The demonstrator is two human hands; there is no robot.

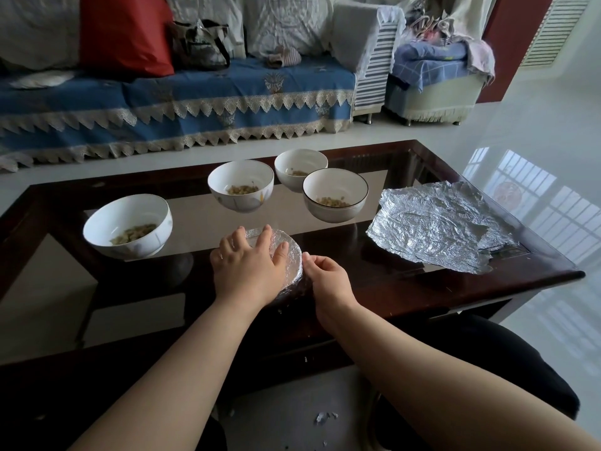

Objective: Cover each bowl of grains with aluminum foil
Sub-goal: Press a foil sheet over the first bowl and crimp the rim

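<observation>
Covered bowl [289, 255]: placed at the near centre of the table [422, 281], just below the middle of the frame; its top is wrapped in crinkled foil, and its lower side is hidden in shadow.
Left hand [248, 266]: laid flat on the foil top of the covered bowl, fingers spread and straight; no grip is closed, the palm is pressed down on the foil.
Right hand [327, 275]: held against the right edge of the covered bowl; its grip is narrow, the fingers curled in at the foil rim, though the fingertips cannot be seen clearly.
Left bowl [128, 226]: seen at the left of the table, uncovered, with grains lying in its bottom.
Middle bowl [240, 187]: set above the covered bowl in the frame, uncovered, grains visible inside.
Far bowl [300, 169]: set furthest back, uncovered, partly hidden behind the dark-rimmed bowl; a few grains are seen.
Dark-rimmed bowl [335, 195]: placed right of the middle bowl, touching or just beside the far bowl, uncovered, with grains inside.
Foil sheets [439, 226]: spread flat and crumpled at the right of the table, well apart from the covered bowl; at least two layers are overlapped.
Foil scraps [325, 417]: scattered on the floor at the bottom centre of the frame.
Sofa [162, 102]: seen across the upper left of the frame, draped in a blue cover with lace trim.
Red cushion [125, 32]: propped on the sofa at the upper left.
</observation>
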